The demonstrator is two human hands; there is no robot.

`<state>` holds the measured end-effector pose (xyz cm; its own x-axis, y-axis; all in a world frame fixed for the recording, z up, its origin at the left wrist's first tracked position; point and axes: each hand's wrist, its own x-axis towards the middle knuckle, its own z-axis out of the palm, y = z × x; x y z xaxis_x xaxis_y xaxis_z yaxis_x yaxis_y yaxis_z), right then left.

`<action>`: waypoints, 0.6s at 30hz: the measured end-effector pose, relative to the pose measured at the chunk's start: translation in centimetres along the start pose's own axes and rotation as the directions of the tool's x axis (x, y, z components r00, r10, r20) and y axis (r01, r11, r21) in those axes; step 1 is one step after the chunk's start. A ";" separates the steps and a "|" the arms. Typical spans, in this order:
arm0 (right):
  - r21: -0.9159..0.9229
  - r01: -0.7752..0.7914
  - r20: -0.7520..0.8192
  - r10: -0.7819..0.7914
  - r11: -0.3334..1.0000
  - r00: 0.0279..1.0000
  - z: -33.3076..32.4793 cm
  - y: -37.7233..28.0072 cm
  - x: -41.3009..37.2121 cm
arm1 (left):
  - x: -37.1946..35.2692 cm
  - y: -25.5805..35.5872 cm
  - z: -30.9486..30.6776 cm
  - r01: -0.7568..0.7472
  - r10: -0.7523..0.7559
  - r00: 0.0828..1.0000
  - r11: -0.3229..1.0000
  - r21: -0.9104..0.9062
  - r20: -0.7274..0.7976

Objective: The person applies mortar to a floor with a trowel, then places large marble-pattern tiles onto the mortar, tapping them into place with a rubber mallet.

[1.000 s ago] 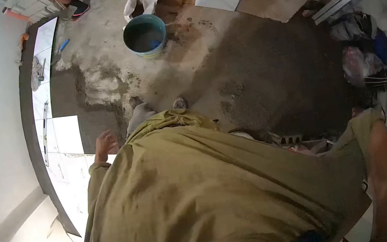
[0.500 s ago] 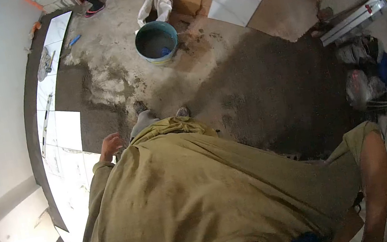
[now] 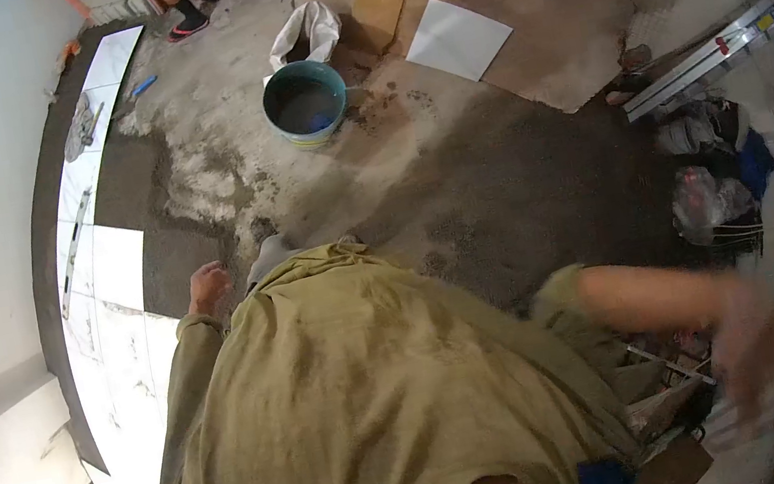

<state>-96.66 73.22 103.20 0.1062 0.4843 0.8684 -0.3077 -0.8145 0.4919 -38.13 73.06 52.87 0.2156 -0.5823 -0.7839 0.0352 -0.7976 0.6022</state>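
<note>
My left hand [image 3: 209, 288] hangs at my left side beside the laid white tiles [image 3: 118, 269], its fingers loosely apart and nothing visible in them. Out to the right is my right hand [image 3: 750, 347], smeared by motion, so its fingers and anything in them cannot be made out. Beyond my feet, a teal bucket [image 3: 270, 108] holds grey stuff and something blue. Right behind it stands an open white sack [image 3: 321, 27]. A long level [image 3: 77, 253] rests on the tile row, with a notched-looking grey tool [image 3: 80, 131] farther up.
A loose white tile [image 3: 458, 38] lies on a brown sheet [image 3: 566, 31]. Metal straightedges [image 3: 698, 63] and plastic bags [image 3: 708, 203] are at the right. A blue-handled item [image 3: 144, 86] lies near the tiles. Another person's legs [image 3: 191, 12] show at the top.
My right arm has swung up and outward, bringing the right hand into view. My left hand stays low at my side. The view has shifted slightly; a cluttered spot shows beside my right arm.
</note>
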 end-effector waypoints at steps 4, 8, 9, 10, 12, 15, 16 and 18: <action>-0.487 -0.836 -0.466 0.735 0.252 0.493 -6.9 -2.1 -26.4 | 3.1 2.8 2.0 -0.160 0.159 0.987 0.987 0.032 0.034; -0.889 -0.369 0.224 0.444 -0.273 -0.868 -2.8 -16.0 -44.4 | 5.1 8.6 5.7 -0.238 0.238 0.966 0.971 -0.014 0.105; -0.715 -0.340 -0.018 0.503 -0.611 -0.864 1.6 -17.1 -43.9 | 6.1 10.5 6.8 -0.154 0.164 0.981 0.983 -0.103 0.103; -0.716 -0.366 0.016 0.511 -0.594 -0.860 4.6 -16.4 -44.2 | 6.5 11.8 7.0 -0.061 0.080 0.993 0.978 -0.198 0.091; -0.693 -0.702 0.266 0.845 -0.166 -0.463 10.8 -20.6 -44.1 | 4.7 13.0 8.4 -0.214 0.270 0.960 0.880 -0.424 0.075; -0.450 -0.884 0.603 0.687 -0.127 -0.406 20.7 -17.0 -32.8 | 9.7 18.3 11.4 -0.117 0.174 0.981 0.877 -0.466 0.082; -0.366 -0.916 0.702 0.598 -0.163 -0.386 23.0 -16.4 -29.2 | 7.5 20.2 12.8 -0.162 0.227 0.972 0.823 -0.545 0.053; -0.132 -0.986 0.710 0.684 -0.105 -0.168 26.3 -16.6 -23.4 | 7.7 22.7 13.6 -0.167 0.262 0.962 0.796 -0.581 0.083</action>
<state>-69.15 66.95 76.36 0.4428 -0.8654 0.2346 -0.1973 -0.3492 -0.9160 -48.95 48.36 58.48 0.1359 -0.7816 -0.6088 0.5594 -0.4466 0.6982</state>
